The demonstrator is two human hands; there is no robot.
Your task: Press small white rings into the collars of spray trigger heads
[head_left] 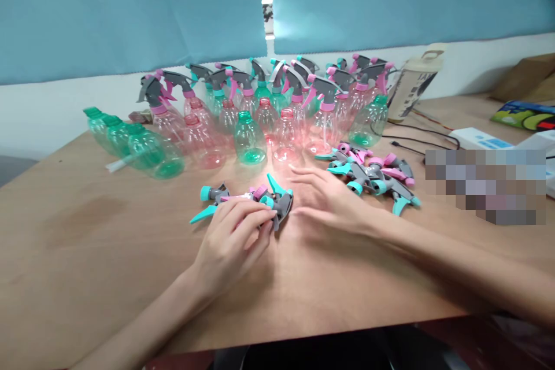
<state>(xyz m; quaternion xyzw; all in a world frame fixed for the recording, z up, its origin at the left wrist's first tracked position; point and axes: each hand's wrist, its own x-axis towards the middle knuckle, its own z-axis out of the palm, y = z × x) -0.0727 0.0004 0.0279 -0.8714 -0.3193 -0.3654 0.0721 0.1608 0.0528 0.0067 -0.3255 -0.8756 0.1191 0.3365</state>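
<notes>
My left hand [236, 234] rests over a small group of trigger spray heads in the middle of the table. Its fingers are closed on a grey and teal spray head [284, 203]. Under and behind those fingers lie other heads, among them one with a teal collar [207, 193], partly hidden. My right hand [332, 199] is just to the right, fingers apart and holding nothing. Beyond it lies a second pile of pink, teal and grey spray heads [375, 173]. Open-necked bottles, such as a green one [250, 141] and a pink one [287, 139], stand behind both hands.
Bottles with spray heads fitted [327, 92] stand in rows at the back. Several green bottles [145, 144] line the left. At the right are a beige drink bottle [411, 87], black cables [433, 137], a white box [481, 141] and a cardboard box [524, 78].
</notes>
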